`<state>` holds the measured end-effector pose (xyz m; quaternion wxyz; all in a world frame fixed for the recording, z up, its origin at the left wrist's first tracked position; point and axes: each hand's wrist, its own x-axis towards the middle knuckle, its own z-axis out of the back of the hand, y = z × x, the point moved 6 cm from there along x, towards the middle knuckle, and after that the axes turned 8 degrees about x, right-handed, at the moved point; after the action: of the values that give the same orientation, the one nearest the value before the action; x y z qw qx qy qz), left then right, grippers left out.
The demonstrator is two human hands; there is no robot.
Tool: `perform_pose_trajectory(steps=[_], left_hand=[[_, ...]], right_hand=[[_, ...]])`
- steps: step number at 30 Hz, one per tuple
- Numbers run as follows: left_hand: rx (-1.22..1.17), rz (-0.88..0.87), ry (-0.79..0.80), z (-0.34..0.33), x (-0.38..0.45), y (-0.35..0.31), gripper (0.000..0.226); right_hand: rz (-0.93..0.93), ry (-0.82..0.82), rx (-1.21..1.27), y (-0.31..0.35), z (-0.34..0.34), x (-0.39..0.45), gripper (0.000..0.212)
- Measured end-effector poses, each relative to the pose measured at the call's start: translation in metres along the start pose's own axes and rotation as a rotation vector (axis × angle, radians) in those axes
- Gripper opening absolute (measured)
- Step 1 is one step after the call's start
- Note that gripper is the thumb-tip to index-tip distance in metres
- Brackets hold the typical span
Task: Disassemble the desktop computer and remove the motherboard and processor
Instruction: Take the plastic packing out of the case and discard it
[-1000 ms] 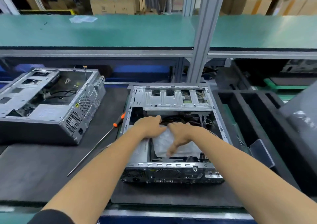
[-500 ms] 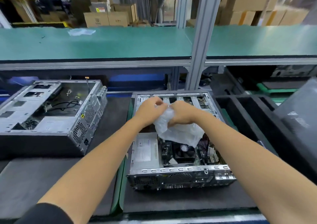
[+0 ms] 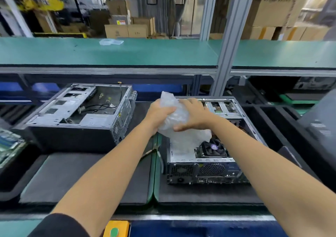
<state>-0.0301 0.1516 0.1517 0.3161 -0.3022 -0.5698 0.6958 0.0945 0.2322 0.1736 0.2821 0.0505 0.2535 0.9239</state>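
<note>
Change over the last second: the plastic wrap (image 3: pixel 179 127) that lay flat inside the open desktop case (image 3: pixel 209 169), centre-right of frame, is now lifted out and bunched up above the case's left edge. A second ago both hands were pressed down on it inside the chassis; half a second ago it was rising with a tail draped over the board; now most of it is balled between the hands, one corner trailing down toward the power supply (image 3: pixel 180 155) at the case's lower left. Net effect: the CPU fan (image 3: pixel 214 148) and the board area around it are uncovered, lower centre of the case, so the motherboard and processor sit in the chassis, exposed and reachable, nothing unscrewed that I can see. I read this as pre-clearing, real disassembly not yet started. Left hand (image 3: pixel 158 115): fingers curled tight round the left side of the wad, gripping it. Right hand (image 3: pixel 192 115): laid over the wad from the right, fingers (image 3: pixel 185 103) bent across the top, thumb along the lower edge, clamping it against the left hand. Both hands full of wrap, neither touching the case. A second gutted case (image 3: pixel 81 113) sits left of centre on the worktop (image 3: pixel 87 178); a tool handle (image 3: pixel 156 150) shows in the gap between the two mats, partly hidden by the left forearm. Wrap needs dumping somewhere first, probably.
</note>
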Motion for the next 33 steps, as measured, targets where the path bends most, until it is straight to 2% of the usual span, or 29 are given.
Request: perform_pose_trajectory(steps=[5, 8, 11, 14, 18, 20, 25, 28, 33], left_hand=[[-0.036, -0.001, -0.059, 0.030, -0.038, 0.001, 0.033], [-0.128, 0.007, -0.062, 0.035, -0.066, 0.013, 0.031], [-0.233, 0.048, -0.105, 0.040, -0.097, 0.036, 0.030], [-0.298, 0.066, -0.126, 0.055, -0.122, 0.054, 0.027], [-0.325, 0.040, -0.135, 0.083, -0.142, 0.065, 0.037], [-0.301, 0.036, -0.151, 0.102, -0.148, 0.067, 0.046], [-0.243, 0.054, -0.202, 0.158, -0.168, 0.079, 0.057], [-0.162, 0.095, -0.327, 0.203, -0.191, 0.096, 0.059], [-0.029, 0.115, -0.523, 0.287, -0.229, 0.131, 0.039]], right_hand=[[-0.071, -0.059, 0.429, -0.002, -0.010, -0.021, 0.079], [-0.166, -0.142, 0.541, -0.005, -0.022, -0.037, 0.087], [-0.189, -0.136, 0.762, 0.000, -0.045, -0.056, 0.099], [-0.187, -0.123, 0.898, 0.012, -0.064, -0.070, 0.089], [-0.197, -0.084, 0.866, 0.036, -0.081, -0.078, 0.071], [-0.171, -0.102, 0.891, 0.055, -0.086, -0.080, 0.051], [-0.130, -0.063, 0.889, 0.108, -0.126, -0.074, 0.019], [-0.090, -0.026, 0.824, 0.144, -0.159, -0.069, 0.020], [-0.020, 0.054, 0.757, 0.213, -0.215, -0.061, 0.025]])
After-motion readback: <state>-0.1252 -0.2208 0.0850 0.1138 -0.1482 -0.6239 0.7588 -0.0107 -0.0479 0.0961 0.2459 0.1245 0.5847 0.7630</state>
